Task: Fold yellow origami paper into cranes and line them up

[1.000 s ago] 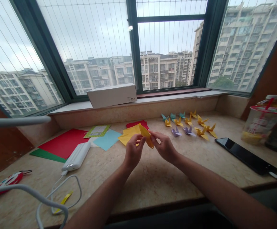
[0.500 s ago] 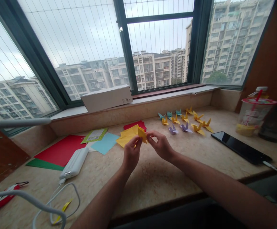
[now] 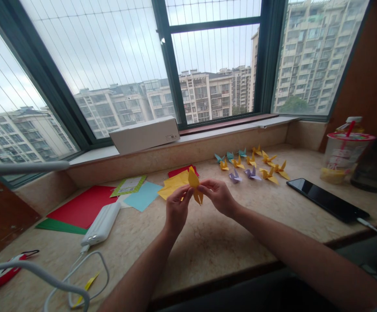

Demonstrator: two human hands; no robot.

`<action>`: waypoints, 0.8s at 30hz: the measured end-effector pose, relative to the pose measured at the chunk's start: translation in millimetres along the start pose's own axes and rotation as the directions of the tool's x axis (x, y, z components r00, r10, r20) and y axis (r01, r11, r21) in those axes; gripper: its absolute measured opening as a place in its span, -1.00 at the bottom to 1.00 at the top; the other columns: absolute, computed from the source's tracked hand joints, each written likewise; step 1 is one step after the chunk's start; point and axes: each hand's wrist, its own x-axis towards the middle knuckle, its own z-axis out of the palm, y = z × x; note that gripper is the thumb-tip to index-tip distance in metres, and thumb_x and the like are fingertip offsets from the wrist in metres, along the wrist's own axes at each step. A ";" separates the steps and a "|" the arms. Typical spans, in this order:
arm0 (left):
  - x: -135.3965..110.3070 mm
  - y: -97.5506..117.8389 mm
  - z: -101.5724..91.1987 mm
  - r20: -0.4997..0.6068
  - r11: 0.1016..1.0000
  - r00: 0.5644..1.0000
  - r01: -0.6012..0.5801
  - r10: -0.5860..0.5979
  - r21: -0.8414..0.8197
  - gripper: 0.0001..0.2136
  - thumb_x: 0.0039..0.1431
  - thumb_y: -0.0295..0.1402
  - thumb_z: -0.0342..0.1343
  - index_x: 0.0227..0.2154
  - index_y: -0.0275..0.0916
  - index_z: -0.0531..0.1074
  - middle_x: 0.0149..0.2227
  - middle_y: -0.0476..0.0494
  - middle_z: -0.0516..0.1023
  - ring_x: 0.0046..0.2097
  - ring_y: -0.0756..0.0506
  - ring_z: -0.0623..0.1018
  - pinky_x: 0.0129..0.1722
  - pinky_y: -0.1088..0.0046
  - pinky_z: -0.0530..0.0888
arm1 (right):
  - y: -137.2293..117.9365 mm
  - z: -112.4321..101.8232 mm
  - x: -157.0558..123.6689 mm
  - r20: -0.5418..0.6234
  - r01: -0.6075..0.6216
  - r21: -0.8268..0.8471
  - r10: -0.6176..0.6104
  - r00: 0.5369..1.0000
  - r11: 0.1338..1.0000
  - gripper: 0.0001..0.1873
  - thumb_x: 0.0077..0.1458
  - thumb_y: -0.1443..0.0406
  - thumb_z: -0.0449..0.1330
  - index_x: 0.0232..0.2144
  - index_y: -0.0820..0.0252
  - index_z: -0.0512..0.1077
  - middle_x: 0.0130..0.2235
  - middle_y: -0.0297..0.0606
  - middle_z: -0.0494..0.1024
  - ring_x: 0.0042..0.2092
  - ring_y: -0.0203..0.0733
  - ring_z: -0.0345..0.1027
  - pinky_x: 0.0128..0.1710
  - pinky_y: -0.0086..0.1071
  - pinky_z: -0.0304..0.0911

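Between my hands, above the counter, is a folded piece of yellow origami paper (image 3: 194,178), long and pointed at the top with two narrow points below. My left hand (image 3: 177,207) pinches its left edge between thumb and fingers. From the other side, my right hand (image 3: 219,197) grips the right edge, thumb toward me. Behind the left hand lie yellow paper sheets (image 3: 172,184), partly covered by the fold, and a red paper piece (image 3: 182,170). Beyond my right hand stand several folded paper cranes: yellow cranes (image 3: 269,175), purple cranes (image 3: 252,173) and teal cranes (image 3: 230,157).
At left are red paper (image 3: 84,206), a light-blue sheet (image 3: 143,196), a white power bank (image 3: 101,224) with a cable, and a red-and-white tool (image 3: 4,273). A phone (image 3: 326,200) and plastic cup (image 3: 346,158) are at right. A white box (image 3: 146,136) rests on the sill.
The yellow folded paper has turned upright, its long point now up and two narrow points down. Both hands have kept hold of it and shifted slightly.
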 end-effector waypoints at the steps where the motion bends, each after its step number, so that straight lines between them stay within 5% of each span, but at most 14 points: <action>1: -0.1 1.1 0.3 -0.002 1.000 1.000 0.005 -0.005 -0.012 -0.82 0.10 -0.26 0.24 -0.31 -0.25 0.61 -0.25 -0.18 0.63 -0.19 -0.14 0.57 -0.10 0.34 0.47 | 0.1 0.6 0.4 0.006 -0.023 0.051 0.023 1.000 0.998 -0.75 0.01 0.11 0.33 -0.34 0.16 0.56 -0.31 -0.24 0.63 -0.25 -0.15 0.49 -0.18 -0.26 0.38; 6: -1.3 2.7 3.7 0.020 0.994 0.999 0.050 -0.048 -0.101 -0.80 0.09 -0.25 0.25 -0.31 -0.28 0.58 -0.28 -0.16 0.62 -0.23 -0.10 0.57 -0.17 0.41 0.48 | -1.5 1.7 2.8 0.023 -0.094 0.205 0.091 0.996 0.974 -0.68 -0.12 0.10 0.41 -0.38 0.19 0.52 -0.36 -0.27 0.62 -0.32 -0.21 0.48 -0.26 -0.32 0.39; 12: -1.7 1.5 7.2 0.080 0.956 0.988 0.148 -0.131 -0.254 -0.78 0.06 -0.23 0.28 -0.33 -0.30 0.52 -0.33 -0.12 0.60 -0.27 -0.06 0.57 -0.19 0.41 0.48 | -2.5 -0.8 3.7 -0.011 -0.120 0.187 0.125 0.992 0.975 -0.65 -0.17 0.10 0.43 -0.40 0.20 0.50 -0.41 -0.30 0.59 -0.38 -0.25 0.45 -0.35 -0.38 0.36; 24: -1.3 2.5 4.7 -0.005 0.977 0.994 0.107 -0.109 -0.186 -0.77 0.01 -0.25 0.31 -0.33 -0.30 0.56 -0.28 -0.17 0.61 -0.24 -0.09 0.57 -0.23 0.39 0.52 | -6.7 1.0 3.7 -0.008 -0.098 0.218 0.102 0.995 0.971 -0.62 -0.21 0.09 0.45 -0.43 0.18 0.44 -0.40 -0.33 0.57 -0.35 -0.25 0.46 -0.29 -0.35 0.40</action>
